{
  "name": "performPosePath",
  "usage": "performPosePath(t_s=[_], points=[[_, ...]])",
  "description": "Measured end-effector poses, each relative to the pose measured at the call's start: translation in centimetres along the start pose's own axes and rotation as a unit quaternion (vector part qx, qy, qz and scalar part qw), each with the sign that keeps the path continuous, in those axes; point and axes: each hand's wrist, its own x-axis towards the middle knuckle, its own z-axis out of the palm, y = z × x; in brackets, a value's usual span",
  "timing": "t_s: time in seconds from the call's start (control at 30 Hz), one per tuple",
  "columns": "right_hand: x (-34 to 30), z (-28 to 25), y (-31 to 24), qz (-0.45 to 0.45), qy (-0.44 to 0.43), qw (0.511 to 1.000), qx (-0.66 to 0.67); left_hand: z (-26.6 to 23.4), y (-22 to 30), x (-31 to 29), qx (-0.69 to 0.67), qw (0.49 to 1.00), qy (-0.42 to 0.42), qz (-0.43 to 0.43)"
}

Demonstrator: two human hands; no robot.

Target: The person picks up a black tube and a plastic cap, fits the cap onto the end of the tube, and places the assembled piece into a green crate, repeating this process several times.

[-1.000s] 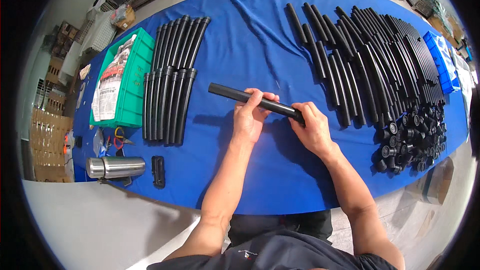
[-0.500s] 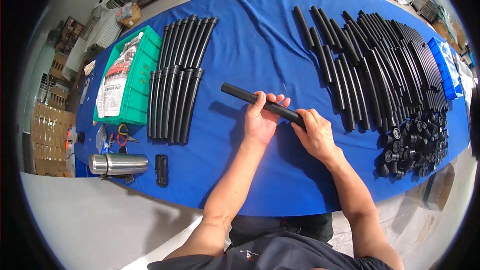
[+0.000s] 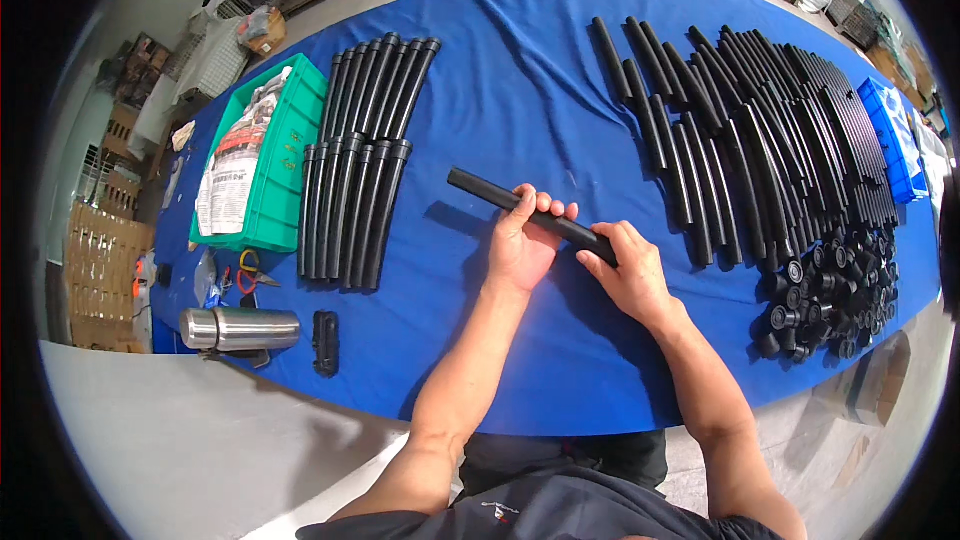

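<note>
A black tube [image 3: 487, 189] slants across the middle, held above the blue cloth by both hands. My left hand [image 3: 525, 242] is palm up, its fingers and thumb wrapped round the tube's middle. At the tube's right end my right hand [image 3: 632, 270] is closed, covering that end; whether a cap sits there is hidden. Many loose black tubes [image 3: 710, 180] lie in rows to the right. Below them is a heap of black end caps [image 3: 820, 300]. On the left, capped black tubes [image 3: 350, 210] lie side by side in two rows.
A green crate [image 3: 275, 180] with newspaper stands at the left. Nearer are scissors [image 3: 247, 275], a steel flask [image 3: 245, 329] and a small black plastic piece [image 3: 326, 343]. A blue bin [image 3: 893, 140] sits at the far right edge of the cloth-covered table [image 3: 500, 70].
The view has shifted slightly. Both hands keep hold of the tube; the right hand's fingers have moved a little at its end.
</note>
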Motion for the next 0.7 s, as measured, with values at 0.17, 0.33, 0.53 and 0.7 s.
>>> performPosePath(t_s=[0.17,0.33,0.53,0.7], points=[[0.0,0.0,0.3,-0.017,0.013,1.000,-0.001,0.8,0.0,-0.1,0.009,1.000,0.017,-0.011],[0.4,-0.9,0.4,-0.060,0.082,0.995,-0.023,2.6,0.0,0.0,0.286,0.952,0.101,0.034],[0.1,-0.2,0.5,-0.054,0.055,0.996,-0.034,1.6,1.1,-0.3,0.256,0.962,0.089,-0.021],[0.0,-0.4,0.3,-0.030,0.023,0.999,-0.023,1.9,0.8,-0.4,0.261,0.959,0.110,-0.008]])
